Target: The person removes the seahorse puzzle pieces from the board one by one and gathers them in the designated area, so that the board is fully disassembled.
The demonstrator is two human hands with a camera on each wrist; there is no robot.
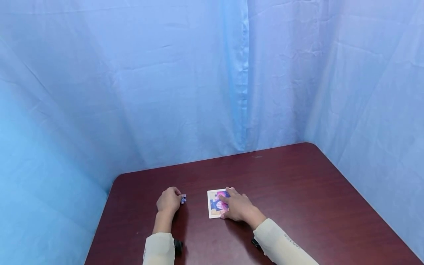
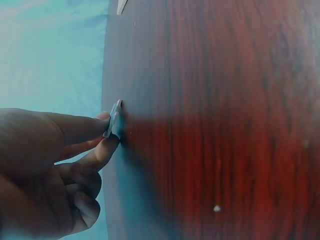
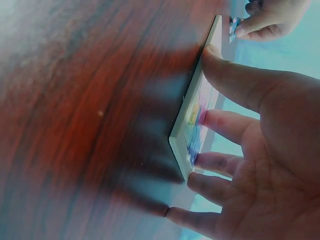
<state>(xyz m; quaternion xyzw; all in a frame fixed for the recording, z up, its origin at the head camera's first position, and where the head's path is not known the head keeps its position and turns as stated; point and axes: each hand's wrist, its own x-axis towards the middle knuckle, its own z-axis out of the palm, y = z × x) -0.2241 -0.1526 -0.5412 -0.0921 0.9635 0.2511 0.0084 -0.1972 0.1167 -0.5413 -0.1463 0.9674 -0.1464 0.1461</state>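
Between thumb and forefinger, my left hand pinches a small jigsaw piece, blue-purple with knobs on its edges. The left wrist view shows this piece edge-on, close over the table. To its right lies a square jigsaw puzzle with a white frame and a pink, purple and blue picture. My right hand rests on it with fingers spread, covering its right part. In the right wrist view, the thumb touches the frame's near edge, two fingertips press on the picture, and the little finger reaches past the frame.
The dark red-brown wooden table stretches out around both hands, its far corners rounded. Pale blue curtains hang behind it and along both sides. A tiny white speck lies on the tabletop in the left wrist view.
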